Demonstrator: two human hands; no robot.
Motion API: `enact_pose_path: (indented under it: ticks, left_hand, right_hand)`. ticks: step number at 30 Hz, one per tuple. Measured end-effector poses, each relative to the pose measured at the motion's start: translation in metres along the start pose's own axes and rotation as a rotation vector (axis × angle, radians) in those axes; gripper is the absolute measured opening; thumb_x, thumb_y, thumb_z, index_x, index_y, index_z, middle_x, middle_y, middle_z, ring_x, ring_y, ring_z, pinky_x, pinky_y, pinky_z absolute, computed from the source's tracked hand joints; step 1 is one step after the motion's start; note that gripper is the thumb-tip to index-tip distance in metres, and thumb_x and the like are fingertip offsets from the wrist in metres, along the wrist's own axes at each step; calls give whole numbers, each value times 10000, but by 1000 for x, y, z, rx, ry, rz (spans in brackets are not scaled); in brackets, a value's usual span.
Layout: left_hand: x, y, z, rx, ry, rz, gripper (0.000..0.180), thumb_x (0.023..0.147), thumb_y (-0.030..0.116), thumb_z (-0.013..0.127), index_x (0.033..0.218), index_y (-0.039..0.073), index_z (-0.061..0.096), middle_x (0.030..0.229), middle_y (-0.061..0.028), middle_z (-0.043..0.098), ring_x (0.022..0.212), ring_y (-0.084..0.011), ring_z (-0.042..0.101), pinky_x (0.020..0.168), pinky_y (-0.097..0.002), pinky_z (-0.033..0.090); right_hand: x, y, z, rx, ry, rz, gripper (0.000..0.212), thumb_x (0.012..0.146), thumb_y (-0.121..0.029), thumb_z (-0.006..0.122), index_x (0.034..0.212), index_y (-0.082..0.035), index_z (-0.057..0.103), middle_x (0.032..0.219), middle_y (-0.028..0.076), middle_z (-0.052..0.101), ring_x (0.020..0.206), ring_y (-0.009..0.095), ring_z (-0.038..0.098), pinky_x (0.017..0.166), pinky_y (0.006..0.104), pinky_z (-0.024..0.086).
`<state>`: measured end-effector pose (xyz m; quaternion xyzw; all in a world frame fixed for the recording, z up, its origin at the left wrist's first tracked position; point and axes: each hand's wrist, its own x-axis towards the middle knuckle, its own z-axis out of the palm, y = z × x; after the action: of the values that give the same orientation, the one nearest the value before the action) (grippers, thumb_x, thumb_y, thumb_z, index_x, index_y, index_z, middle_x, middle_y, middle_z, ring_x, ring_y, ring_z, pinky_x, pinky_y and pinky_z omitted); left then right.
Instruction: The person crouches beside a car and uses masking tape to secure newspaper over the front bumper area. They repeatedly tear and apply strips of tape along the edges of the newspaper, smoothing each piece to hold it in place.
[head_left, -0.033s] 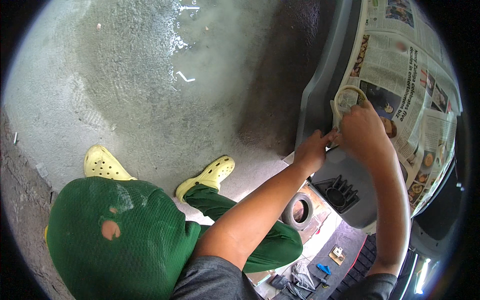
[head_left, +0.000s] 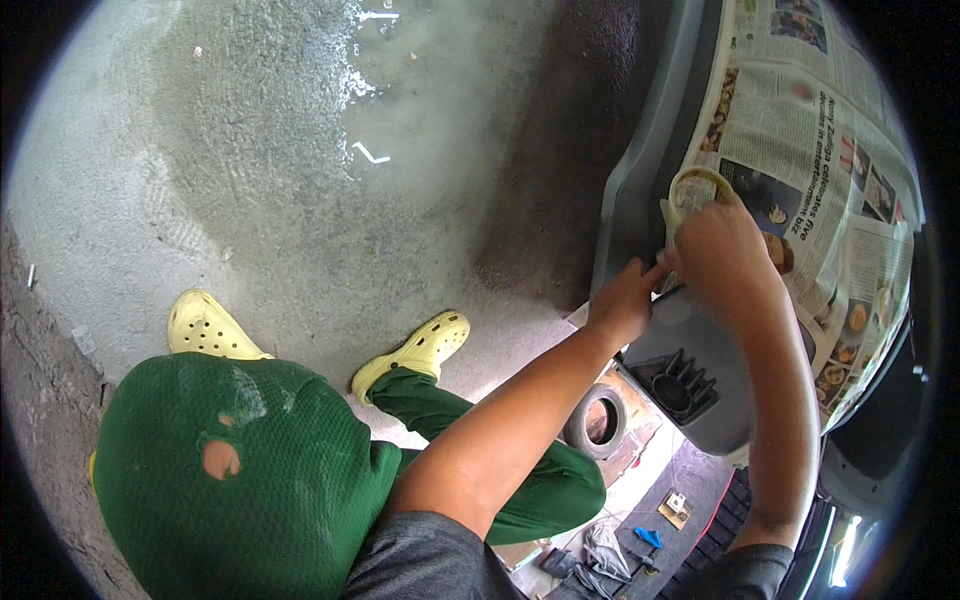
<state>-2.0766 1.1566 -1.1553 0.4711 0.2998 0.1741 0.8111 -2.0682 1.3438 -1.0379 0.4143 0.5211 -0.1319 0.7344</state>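
My right hand (head_left: pixel 722 245) is closed around a roll of masking tape (head_left: pixel 703 180), a cream ring standing out past its knuckles. Newspaper sheets (head_left: pixel 845 150) cover the curved car panel beside it, with a pale tape strip (head_left: pixel 712 90) along their edge. Close by, my left hand (head_left: pixel 624 303) reaches to the grey bumper (head_left: pixel 628 190), index finger stretched toward the right hand, the other fingers partly hidden. It touches the edge where the newspaper meets the bumper. Whether it pinches the tape's end cannot be made out.
Below the bumper's dark vent-like bracket (head_left: pixel 680 390) a tyre (head_left: pixel 597 422) lies on the floor. Tools and a blue item (head_left: pixel 648 538) lie near a dark mat. My yellow clogs (head_left: pixel 425 348) stand on wet concrete (head_left: pixel 300 200).
My right hand and the tape roll have turned and shifted slightly at the newspaper's edge. My left hand has barely moved.
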Motion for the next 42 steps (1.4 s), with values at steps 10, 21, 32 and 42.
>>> enact_pose_path:
  ticks: [10, 21, 32, 42]
  left_hand:
    - [3, 1, -5, 4, 55, 50, 654, 940, 4, 548, 1523, 299, 574, 1121, -187, 606, 1019, -408, 684, 863, -516, 575]
    - [26, -29, 22, -245, -136, -199, 351, 988, 69, 542, 1336, 29, 561, 1213, -270, 655, 1144, -468, 668, 922, -556, 539]
    - [28, -31, 30, -232, -74, -162, 287, 949, 99, 628, 1204, -3, 544, 1154, -322, 707, 1124, -517, 672, 952, -583, 518]
    - [42, -43, 27, -201, -393, -79, 376, 888, 147, 673, 1232, -5, 690, 1158, -261, 739, 1106, -458, 699, 939, -533, 559]
  right_hand:
    - [44, 0, 53, -22, 280, 263, 127, 899, -73, 693, 1001, -115, 757, 975, 117, 756, 1002, 265, 751, 873, 410, 514]
    - [44, 6, 54, -39, 211, 175, 157, 938, -141, 670, 982, -121, 819, 993, 112, 805, 968, 292, 775, 882, 474, 500]
    - [43, 0, 55, -37, 160, 233, 115, 884, -102, 705, 904, -122, 817, 909, 116, 798, 948, 286, 782, 903, 432, 482]
    - [54, 1, 56, -10, 143, 285, 135, 902, -82, 697, 983, -90, 805, 1066, 110, 769, 1024, 286, 768, 881, 458, 520]
